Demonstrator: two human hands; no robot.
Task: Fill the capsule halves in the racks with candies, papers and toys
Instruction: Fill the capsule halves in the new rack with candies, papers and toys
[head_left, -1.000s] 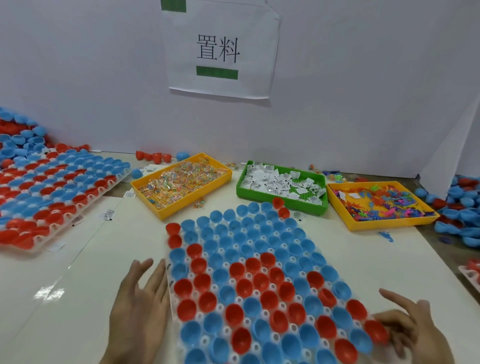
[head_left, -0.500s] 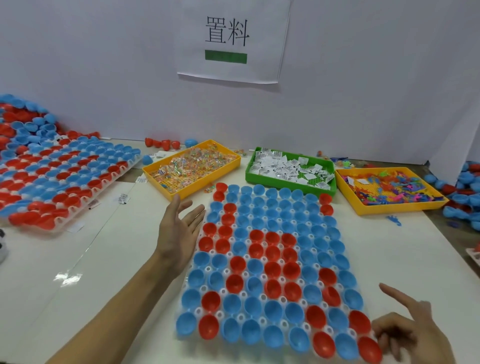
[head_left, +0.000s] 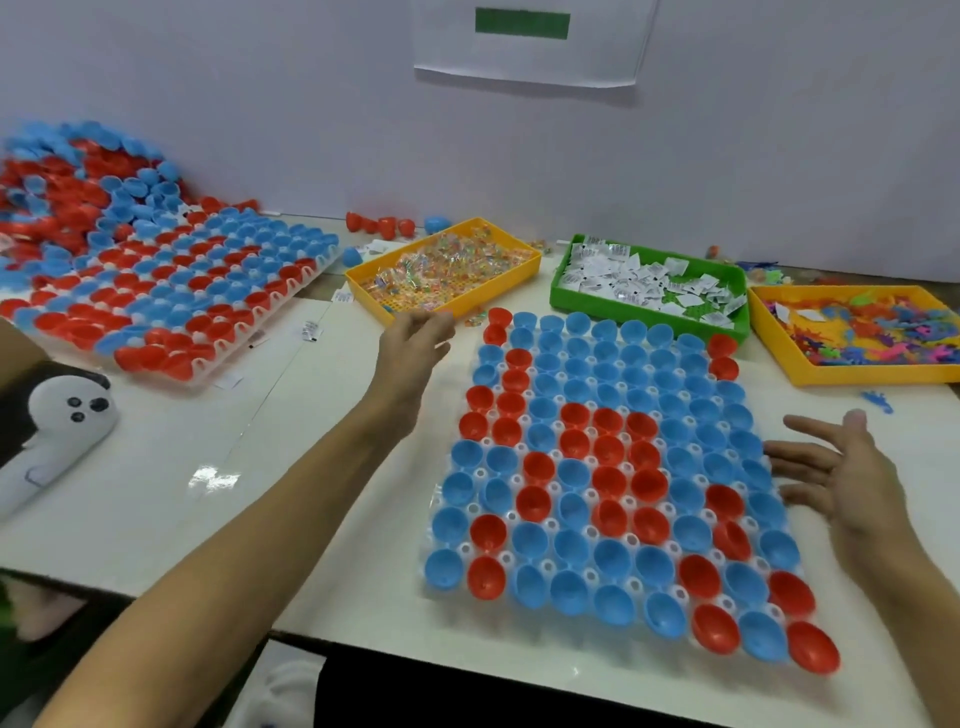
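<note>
Left hand (head_left: 410, 345) farther (white table (head_left: 156, 493))

- Two bare forearms are seen, with no sleeves reaching the wrists.
- No rings, watch, bracelet or gloves are worn on the left hand (head_left: 413, 343) or the right hand (head_left: 836, 467).
- Short, unpainted nails are shown on the right hand's fingers (head_left: 854, 415).
- Dark clothing is glimpsed at the lower edge.
</note>
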